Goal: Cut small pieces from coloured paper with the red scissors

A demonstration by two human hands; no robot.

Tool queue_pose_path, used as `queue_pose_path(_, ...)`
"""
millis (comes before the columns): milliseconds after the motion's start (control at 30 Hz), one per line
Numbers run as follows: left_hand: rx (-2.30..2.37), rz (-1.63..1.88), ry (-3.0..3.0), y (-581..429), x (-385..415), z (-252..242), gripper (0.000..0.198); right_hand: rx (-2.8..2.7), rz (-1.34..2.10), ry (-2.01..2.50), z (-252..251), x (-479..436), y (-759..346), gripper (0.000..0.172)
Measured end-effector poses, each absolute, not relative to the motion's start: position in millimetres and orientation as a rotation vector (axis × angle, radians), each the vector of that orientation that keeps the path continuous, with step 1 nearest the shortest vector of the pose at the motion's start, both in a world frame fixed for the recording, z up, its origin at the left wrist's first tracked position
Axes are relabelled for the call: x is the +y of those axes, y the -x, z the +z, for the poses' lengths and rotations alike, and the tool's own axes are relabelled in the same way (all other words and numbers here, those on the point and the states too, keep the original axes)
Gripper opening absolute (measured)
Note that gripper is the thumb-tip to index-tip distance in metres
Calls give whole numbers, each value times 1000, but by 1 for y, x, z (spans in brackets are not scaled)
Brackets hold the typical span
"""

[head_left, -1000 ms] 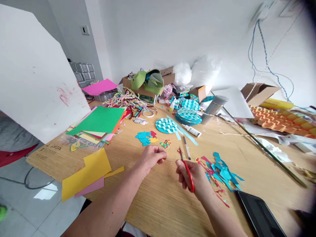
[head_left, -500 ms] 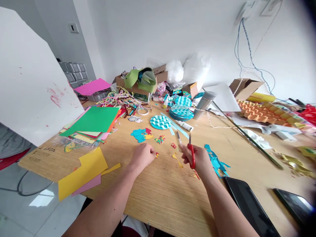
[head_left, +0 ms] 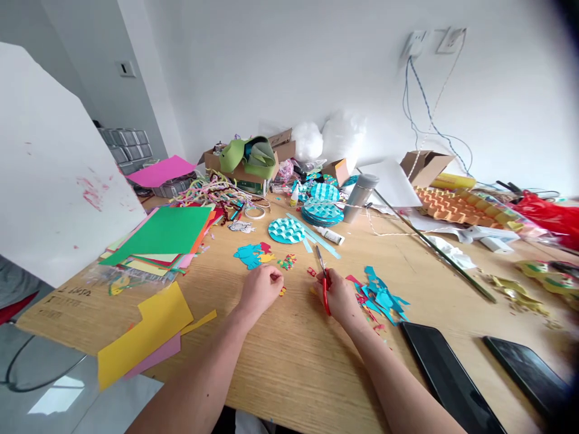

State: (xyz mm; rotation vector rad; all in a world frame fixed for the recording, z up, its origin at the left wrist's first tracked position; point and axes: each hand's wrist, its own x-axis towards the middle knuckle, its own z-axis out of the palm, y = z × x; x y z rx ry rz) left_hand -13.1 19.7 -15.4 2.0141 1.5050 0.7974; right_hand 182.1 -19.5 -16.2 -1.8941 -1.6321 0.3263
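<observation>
My right hand (head_left: 340,295) holds red-handled scissors (head_left: 325,292), their blades pointing away from me over the table. My left hand (head_left: 262,292) is closed with fingertips together; whatever it may pinch is hidden. Right by those fingertips lies a small red-and-yellow paper piece (head_left: 283,291). Beyond the hands are tiny patterned paper pieces (head_left: 287,261) and a small red piece (head_left: 312,272). Cut-out blue paper shapes (head_left: 247,255) lie past my left hand, with red and yellow ones beside them. Blue paper scraps (head_left: 380,295) sit to the right of my right hand.
A round blue wavy-paper disc (head_left: 286,230) and a glue tube (head_left: 330,235) lie farther back. Coloured sheets (head_left: 158,235) and yellow paper (head_left: 145,331) are on the left. Two dark phones, one a larger slab (head_left: 446,367), lie right, near a long green stick (head_left: 434,244).
My right hand has moved left with the scissors, now over the yellow scraps. Red scraps show beside the blue ones. My left hand stays closed, and the whole view has shifted slightly.
</observation>
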Motion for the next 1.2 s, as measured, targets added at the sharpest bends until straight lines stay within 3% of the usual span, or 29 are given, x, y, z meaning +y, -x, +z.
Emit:
queue_pose_path(100, 1327, 854, -1868, 9, 18, -15, 13, -1606, 540, 1716, -9, -22, -182, 16)
queue_pose_path(200, 1097, 863, -1704, 6, 14, -13, 27, -1620, 698, 1525, 0, -28, -177, 27)
queue_pose_path(333, 979, 827, -1673, 3, 9, -12, 43, -1548, 885, 1349, 7, -35, -169, 29)
queue_pose_path(467, 944, 788, -1592, 0, 6, -14, 30, -1397, 1035, 1261, 8, -37, -164, 32)
queue_pose_path(600, 903, 803, -1462, -2, 3, -12, 17, -1336, 1032, 1273, 10, -38, -162, 33)
queue_pose_path(900, 852, 881, -733, -4, 2, -9, 28, -1549, 889, 1267, 4, -37, -162, 30)
queue_pose_path(1033, 823, 906, -628, -7, 1, -11, 31, -1596, 910, 1265, -1, -37, -155, 18)
queue_pose_path(1200, 823, 883, -591, -10, -1, -9, 32, -1538, 917, 1256, 3, -40, -159, 17)
